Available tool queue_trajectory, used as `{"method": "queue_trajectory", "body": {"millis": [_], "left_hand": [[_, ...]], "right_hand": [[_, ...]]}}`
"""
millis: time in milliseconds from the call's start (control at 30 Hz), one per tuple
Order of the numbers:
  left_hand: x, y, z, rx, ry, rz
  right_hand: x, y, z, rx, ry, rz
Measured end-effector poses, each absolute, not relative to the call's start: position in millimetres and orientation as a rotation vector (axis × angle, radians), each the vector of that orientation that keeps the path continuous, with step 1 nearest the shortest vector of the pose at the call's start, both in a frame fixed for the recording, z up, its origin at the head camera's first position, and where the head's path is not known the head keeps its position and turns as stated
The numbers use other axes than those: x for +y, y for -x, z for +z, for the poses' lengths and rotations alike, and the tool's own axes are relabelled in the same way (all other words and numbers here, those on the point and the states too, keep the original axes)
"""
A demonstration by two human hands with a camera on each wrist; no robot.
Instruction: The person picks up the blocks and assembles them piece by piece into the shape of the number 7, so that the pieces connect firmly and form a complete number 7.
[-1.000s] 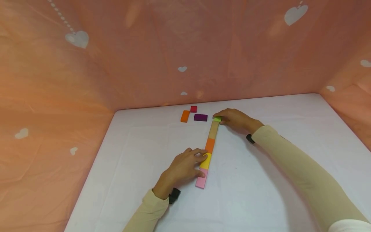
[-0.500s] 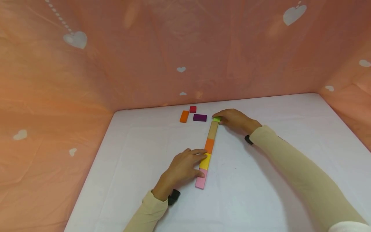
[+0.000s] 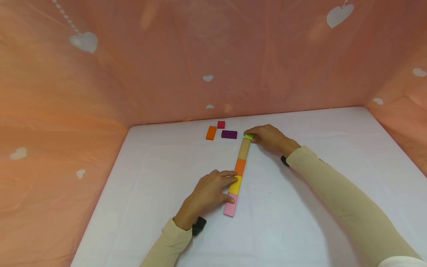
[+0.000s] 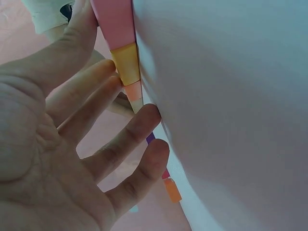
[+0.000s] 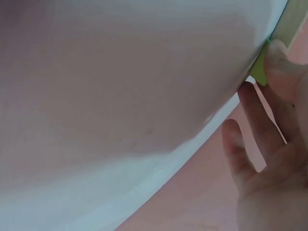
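Several coloured blocks lie end to end in a row on the white table. From near to far come a pink block [image 3: 230, 209], a yellow block [image 3: 235, 186], an orange block [image 3: 240, 167], a bare wood block [image 3: 244, 149] and a small green block [image 3: 248, 136]. My left hand [image 3: 210, 189] rests along the row's left side. Its thumb touches the pink block and two fingertips touch the yellow one, with the other fingers spread in the left wrist view. At the far end my right hand [image 3: 271, 138] pinches the green block between thumb and fingers.
Left of the row's far end lie a purple block [image 3: 229, 134], a second orange block [image 3: 211, 133] and a red block [image 3: 221, 125]. Pink cloth [image 3: 267, 66] with white hearts hangs behind the table's [image 3: 150, 167] back edge.
Both hands and the blocks keep their places relative to one another. The head view has shifted very slightly.
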State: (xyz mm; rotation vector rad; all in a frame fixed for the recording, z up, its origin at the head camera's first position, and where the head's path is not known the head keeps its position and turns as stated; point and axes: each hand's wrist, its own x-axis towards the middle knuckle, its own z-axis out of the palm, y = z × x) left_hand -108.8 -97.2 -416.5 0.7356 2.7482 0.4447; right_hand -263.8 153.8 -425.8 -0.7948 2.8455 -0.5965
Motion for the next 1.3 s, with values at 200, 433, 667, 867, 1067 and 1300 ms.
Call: {"method": "queue_trajectory", "body": {"millis": [200, 433, 667, 867, 1067, 1300], "left_hand": [[-97, 108, -417, 2.746, -0.743, 0.483], [-100, 107, -413, 2.713, -0.709, 0.503], [-111, 137, -403, 2.611, -0.565, 0.666], [-115, 184, -405, 2.695, -0.482, 0.808], [-110, 216, -416, 2.747, -0.472, 0.892], [-99, 245, -418, 2.857, -0.568, 0.852]], "right_hand": [[155, 264, -427, 2.852, 0.772, -0.581], [152, 265, -428, 2.840, 0.757, -0.551], [150, 263, -424, 2.837, 0.753, -0.534], [148, 264, -423, 2.831, 0.713, -0.519], [147, 261, -422, 2.823, 0.696, -0.528], [149, 260, -420, 2.839, 0.702, -0.540]]}}
